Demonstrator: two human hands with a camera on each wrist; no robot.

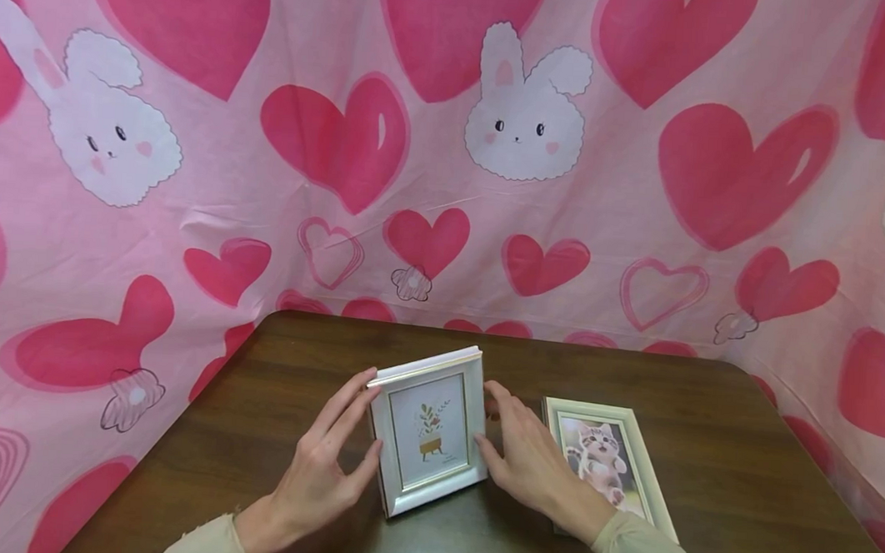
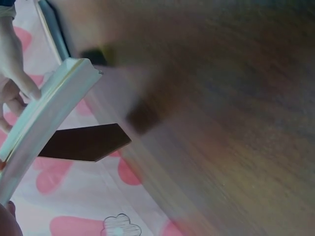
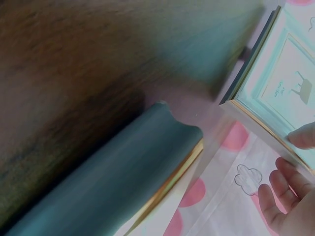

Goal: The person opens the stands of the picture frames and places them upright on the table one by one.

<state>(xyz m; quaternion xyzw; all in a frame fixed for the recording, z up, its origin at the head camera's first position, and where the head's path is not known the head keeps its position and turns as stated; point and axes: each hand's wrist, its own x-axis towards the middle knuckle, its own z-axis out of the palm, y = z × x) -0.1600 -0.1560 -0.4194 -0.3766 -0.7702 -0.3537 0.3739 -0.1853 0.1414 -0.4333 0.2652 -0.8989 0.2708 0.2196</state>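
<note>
A white picture frame [image 1: 431,497] with a gold inner line and a potted-plant print stands tilted back on the table, between both hands. My left hand [image 1: 323,462] holds its left side, fingers by the top corner and thumb lower down the edge. On the opposite side my right hand [image 1: 526,456] grips the edge, thumb at the front, as the right wrist view also shows. A dark support flap [image 2: 83,142] sticks out behind the frame in the left wrist view. Beside my right forearm lies a cream picture frame [image 1: 650,463] with a kitten picture, partly covered by that arm.
Both frames are on a dark brown wooden table [image 1: 254,434] with rounded far corners. Pink cloth [image 1: 432,184] printed with hearts and rabbits hangs behind it and along its sides. A frame's greenish edge [image 3: 108,172] looms close in the right wrist view.
</note>
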